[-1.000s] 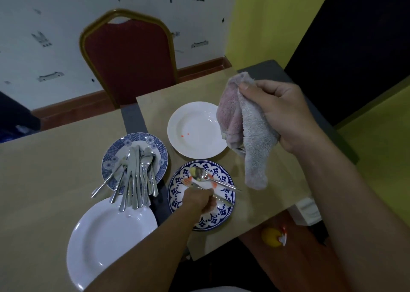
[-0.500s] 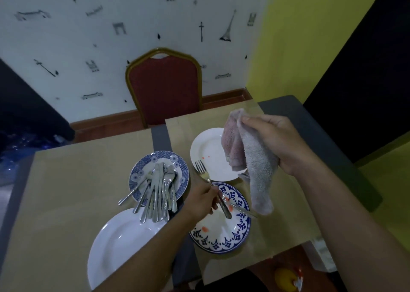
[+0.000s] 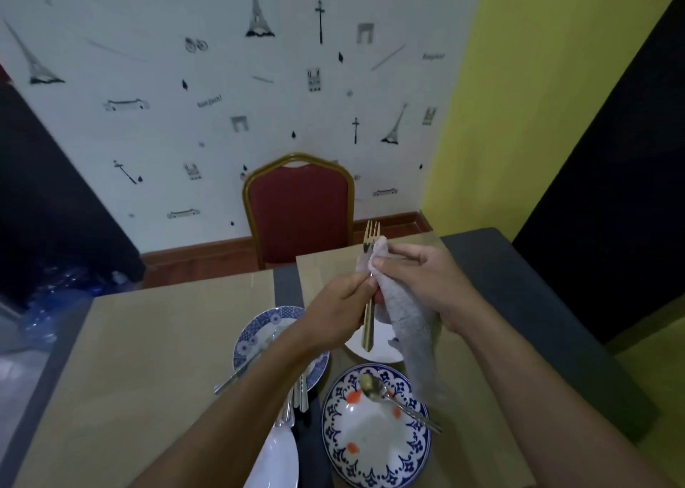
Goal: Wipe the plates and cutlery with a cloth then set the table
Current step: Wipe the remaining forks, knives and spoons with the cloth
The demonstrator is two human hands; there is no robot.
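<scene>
Was mid-wipe on fork (image 3: 367, 326): cutlery step, early in task by the look. Gripped fork at mid-handle w/ left hand (image 3: 333, 313), tines up. Pinched cloth (image 3: 404, 322) round fork's neck w/ right hand (image 3: 420, 282), just above left hand; let tail hang below right hand. Next prob. called for sliding cloth along tines & handle, grip kept firm. Noted soiled spoon (image 3: 394, 404) on blue-patterned plate (image 3: 333, 441), on bench (image 3: 148, 376) below both hands.
</scene>
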